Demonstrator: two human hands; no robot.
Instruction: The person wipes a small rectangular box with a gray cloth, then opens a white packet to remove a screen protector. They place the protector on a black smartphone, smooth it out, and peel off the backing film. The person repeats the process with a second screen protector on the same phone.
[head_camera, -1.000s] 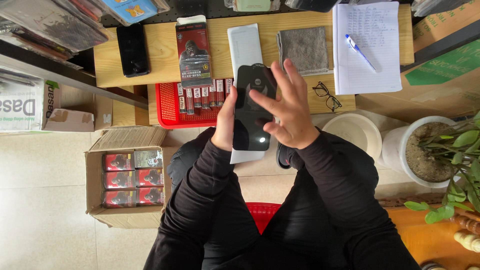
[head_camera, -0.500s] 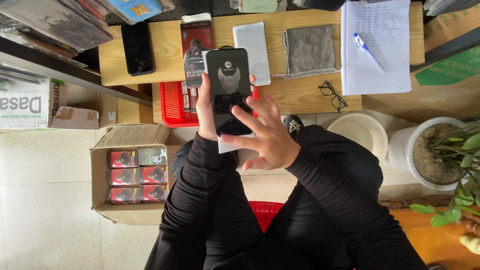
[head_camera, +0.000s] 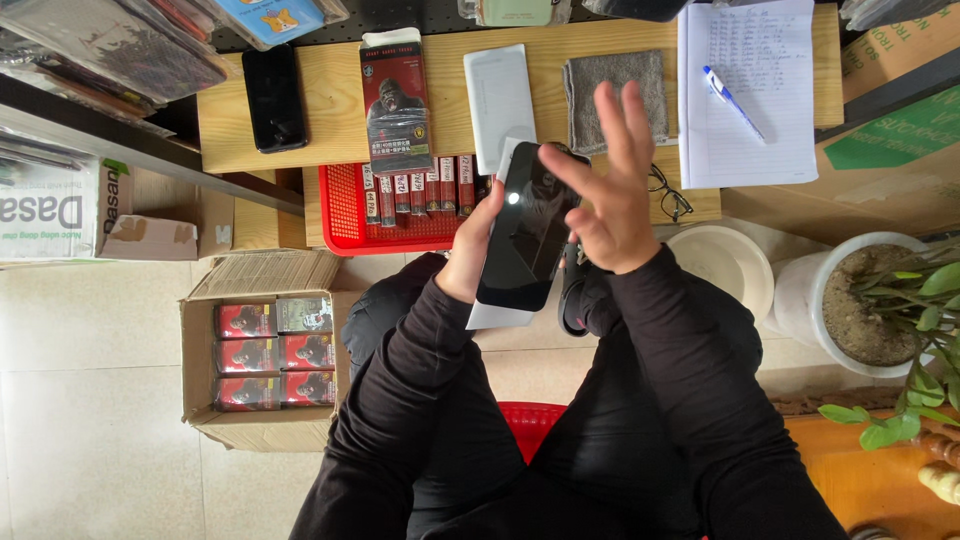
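The left hand (head_camera: 472, 250) grips the edge of a glossy black rectangular phone (head_camera: 527, 228), held above the lap. Its long axis tilts from lower left to upper right. The right hand (head_camera: 608, 200) touches it with spread, released fingers.

A small phone-accessory shop: packaged screen protectors fill the red basket (head_camera: 345, 215), a stock carton (head_camera: 262, 365) sits beside the wooden worktop (head_camera: 330, 110).

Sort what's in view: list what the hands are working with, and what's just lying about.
In hand: left hand holds the black phone with a white sheet behind it; right hand touches its edge, fingers spread.

Lying about: second phone, grey cloth, glasses, notepad, pen, red basket, potted plant.
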